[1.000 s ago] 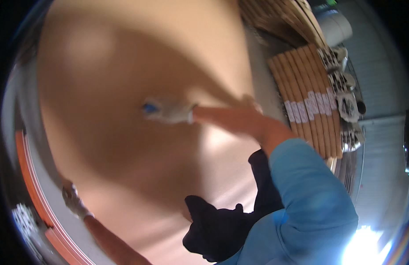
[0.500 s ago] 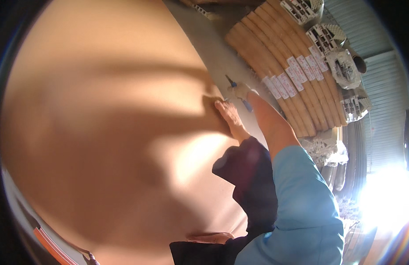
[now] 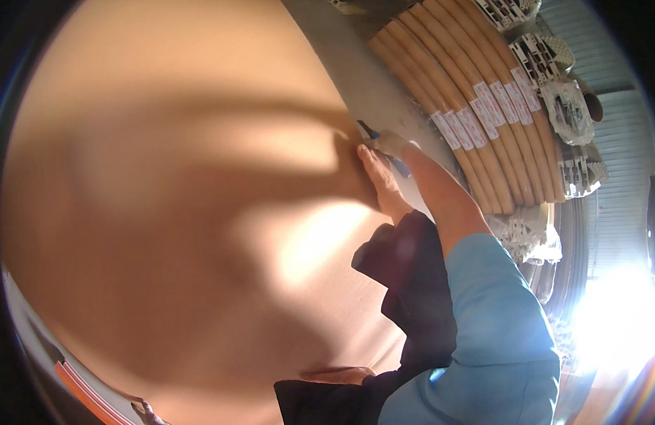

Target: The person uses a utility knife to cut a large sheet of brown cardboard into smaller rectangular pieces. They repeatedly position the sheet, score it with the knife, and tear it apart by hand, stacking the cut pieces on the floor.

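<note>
Head cam, L of fisheye pair, faces down at brown sheet (image 3: 164, 227), nr.

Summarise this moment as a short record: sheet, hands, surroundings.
Brown sheet: large, partly shadowed
Right hand: gloved, grip closed on a blue-handled tool, at the sheet's right edge
Left hand: at the sheet's lower-left edge, mostly cut off; grip unclear
Co-worker's hand: bare, dark-sleeved, beside the tool hand
Upper right: long brown packages, white labels
Lower left: orange strip
</note>
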Action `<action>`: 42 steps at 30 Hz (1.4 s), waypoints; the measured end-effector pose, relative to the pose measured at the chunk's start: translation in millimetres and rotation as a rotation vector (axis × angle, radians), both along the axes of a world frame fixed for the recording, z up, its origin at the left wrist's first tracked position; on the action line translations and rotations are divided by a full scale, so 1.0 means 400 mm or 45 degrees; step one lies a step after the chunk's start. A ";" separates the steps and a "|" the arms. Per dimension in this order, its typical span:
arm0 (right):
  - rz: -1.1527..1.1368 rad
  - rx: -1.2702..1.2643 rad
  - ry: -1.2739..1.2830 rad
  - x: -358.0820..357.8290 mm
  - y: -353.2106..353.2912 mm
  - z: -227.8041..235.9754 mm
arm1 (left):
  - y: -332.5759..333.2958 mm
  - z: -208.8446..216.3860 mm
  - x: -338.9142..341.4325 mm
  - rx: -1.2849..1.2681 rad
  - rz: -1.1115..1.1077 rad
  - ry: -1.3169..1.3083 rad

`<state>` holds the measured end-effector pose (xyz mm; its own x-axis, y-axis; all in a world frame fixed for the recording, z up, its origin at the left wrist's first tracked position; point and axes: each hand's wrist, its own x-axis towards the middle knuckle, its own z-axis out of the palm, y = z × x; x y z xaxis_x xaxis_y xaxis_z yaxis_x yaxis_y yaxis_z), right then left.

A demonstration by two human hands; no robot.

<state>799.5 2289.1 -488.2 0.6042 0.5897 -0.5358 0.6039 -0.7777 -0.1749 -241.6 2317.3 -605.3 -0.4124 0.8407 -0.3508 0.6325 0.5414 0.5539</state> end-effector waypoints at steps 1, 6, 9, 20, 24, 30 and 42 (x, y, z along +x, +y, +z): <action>0.000 -0.011 -0.024 0.015 -0.008 -0.015 | -0.002 0.013 0.017 -0.035 0.045 0.005; 0.238 -0.053 0.022 0.116 -0.033 -0.130 | -0.033 0.040 0.107 0.160 0.047 -0.268; 0.350 0.084 -0.186 0.163 0.035 -0.081 | -0.058 0.042 0.132 0.254 0.104 -0.137; 0.804 0.320 0.549 -0.750 0.421 0.119 | -0.061 0.068 0.235 0.636 0.514 -0.126; 1.017 0.156 0.790 -1.279 0.391 0.113 | -0.062 0.078 0.221 0.564 0.651 -0.147; 1.504 0.146 1.017 -1.827 0.274 0.045 | -0.088 0.122 0.242 0.510 0.617 0.026; 1.689 0.550 0.848 -1.992 0.195 -0.070 | -0.134 0.131 0.244 0.502 0.670 0.020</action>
<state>2.8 2367.0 -516.1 -0.7314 0.6674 -0.1399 0.5209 0.4144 -0.7462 -143.8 2263.6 -553.0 -0.8062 0.5896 -0.0484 0.3483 0.5392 0.7668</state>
